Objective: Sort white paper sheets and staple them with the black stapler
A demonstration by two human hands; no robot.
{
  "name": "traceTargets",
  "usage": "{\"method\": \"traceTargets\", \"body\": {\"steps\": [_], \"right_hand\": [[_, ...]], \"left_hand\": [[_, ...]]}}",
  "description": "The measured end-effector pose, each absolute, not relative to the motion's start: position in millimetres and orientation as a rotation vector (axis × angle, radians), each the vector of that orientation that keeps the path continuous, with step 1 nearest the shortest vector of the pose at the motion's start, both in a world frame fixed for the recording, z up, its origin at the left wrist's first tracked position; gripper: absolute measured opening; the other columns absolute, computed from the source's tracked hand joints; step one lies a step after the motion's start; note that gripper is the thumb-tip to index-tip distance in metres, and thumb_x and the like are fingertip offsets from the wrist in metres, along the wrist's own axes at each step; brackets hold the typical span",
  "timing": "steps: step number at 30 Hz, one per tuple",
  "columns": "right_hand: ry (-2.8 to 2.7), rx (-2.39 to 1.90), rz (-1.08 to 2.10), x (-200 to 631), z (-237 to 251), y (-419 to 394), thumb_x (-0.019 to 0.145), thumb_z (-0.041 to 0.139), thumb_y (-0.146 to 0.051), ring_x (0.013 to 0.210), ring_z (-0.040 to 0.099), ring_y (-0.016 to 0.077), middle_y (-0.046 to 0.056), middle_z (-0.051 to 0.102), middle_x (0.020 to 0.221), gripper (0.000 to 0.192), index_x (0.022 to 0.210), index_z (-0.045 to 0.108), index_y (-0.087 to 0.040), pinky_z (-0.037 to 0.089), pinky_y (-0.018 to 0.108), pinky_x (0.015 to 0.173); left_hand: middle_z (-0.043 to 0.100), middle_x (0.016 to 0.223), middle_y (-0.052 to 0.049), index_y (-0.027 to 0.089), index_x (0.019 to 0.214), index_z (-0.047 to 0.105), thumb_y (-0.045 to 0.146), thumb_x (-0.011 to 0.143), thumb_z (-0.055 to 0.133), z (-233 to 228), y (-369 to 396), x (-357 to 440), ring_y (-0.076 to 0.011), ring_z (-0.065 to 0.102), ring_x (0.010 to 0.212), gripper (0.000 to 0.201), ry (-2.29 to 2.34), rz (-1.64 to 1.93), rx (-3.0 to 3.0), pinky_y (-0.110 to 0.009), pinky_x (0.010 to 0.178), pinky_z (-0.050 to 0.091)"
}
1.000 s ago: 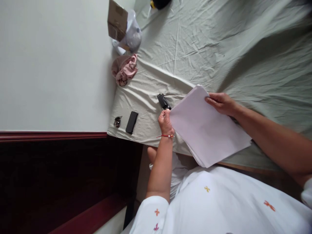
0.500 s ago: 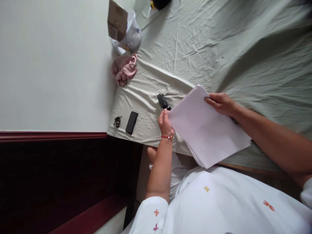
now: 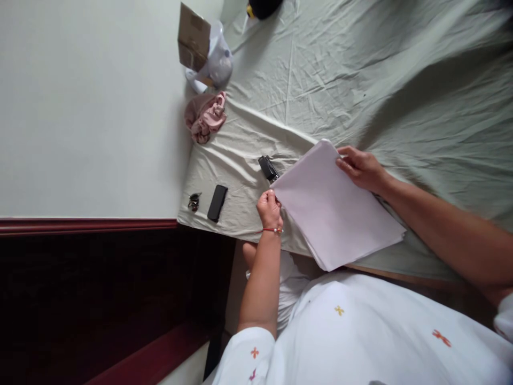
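Head view: a stack of white paper point(image 3: 336, 206) is held at a slant over the near edge of the cloth-covered tabletop point(image 3: 332, 80), its lowest corner overhanging toward the body. Its upper right edge is clamped by the right hand point(image 3: 363, 168), thumb on top. The left hand point(image 3: 269, 209) is curled against the left corner; whether paper is pinched there cannot be told. Movement leftward is bounded by a black device point(image 3: 267, 167) just beside that corner, then by a flat black case point(image 3: 217, 203) and the wall point(image 3: 88, 107). A broad stretch of wrinkled cloth is seen beyond the stack. Compared with half a second ago, the stack has been shifted slightly left, the left hand lowered toward the body, and the right fingers extended farther past the edge.
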State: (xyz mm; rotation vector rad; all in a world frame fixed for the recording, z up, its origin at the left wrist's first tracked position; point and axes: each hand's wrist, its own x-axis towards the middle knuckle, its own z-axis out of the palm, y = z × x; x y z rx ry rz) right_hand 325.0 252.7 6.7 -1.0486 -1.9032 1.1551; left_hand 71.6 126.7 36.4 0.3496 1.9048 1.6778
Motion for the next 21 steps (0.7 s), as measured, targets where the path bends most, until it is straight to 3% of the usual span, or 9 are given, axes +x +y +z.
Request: {"method": "traceTargets", "body": {"steps": [2,4,7,10,21], "right_hand": [[-1.849,-1.032,1.162,325,4,253,0.096,0.06,-0.053,0.062,0.049,0.0189,0.0,0.066,0.077,0.055,0.143,0.057,-0.027,0.042,0.034,0.063],[-1.856,-1.011,1.155,325,2,253,0.095,0.059,-0.046,0.062,0.05,0.0181,0.001,0.07,0.083,0.063,0.153,0.054,-0.025,0.044,0.033,0.065],[-1.976,-1.017,1.113,325,2,251,0.096,0.057,-0.041,0.062,0.054,0.0188,0.002,0.07,0.078,0.042,0.131,0.074,-0.026,0.044,0.034,0.067],[-2.049,-1.016,1.071,324,2,249,0.097,0.055,-0.039,0.068,0.062,0.0204,0.005,0.076,0.084,0.035,0.113,0.082,-0.025,0.045,0.034,0.069],[-2.174,-1.015,0.983,323,-4,256,0.098,0.056,-0.034,0.088,0.077,0.0257,0.006,0.084,0.109,0.037,0.121,0.084,-0.025,0.053,0.034,0.077]], "left_hand": [[0.041,0.05,0.01,0.018,0.063,0.053,0.025,0.087,0.075,35,132,69,-0.0032,0.031,0.044,0.034,1.96,1.632,0.323,-0.018,0.046,0.021],[0.041,0.049,0.01,0.018,0.059,0.051,0.02,0.086,0.071,35,136,67,-0.0029,0.029,0.042,0.033,1.998,1.552,0.292,-0.018,0.045,0.019],[0.036,0.045,0.01,0.019,0.054,0.044,0.013,0.082,0.065,37,142,65,-0.0025,0.026,0.039,0.036,2.047,1.421,0.24,-0.018,0.042,0.014],[0.035,0.043,0.01,0.02,0.051,0.04,0.01,0.076,0.065,40,149,60,-0.0023,0.027,0.038,0.037,2.099,1.307,0.209,-0.018,0.041,0.013],[0.041,0.043,0.008,0.02,0.055,0.044,0.002,0.064,0.063,48,176,39,-0.003,0.031,0.037,0.028,2.097,1.147,0.244,-0.016,0.036,0.016]]}}
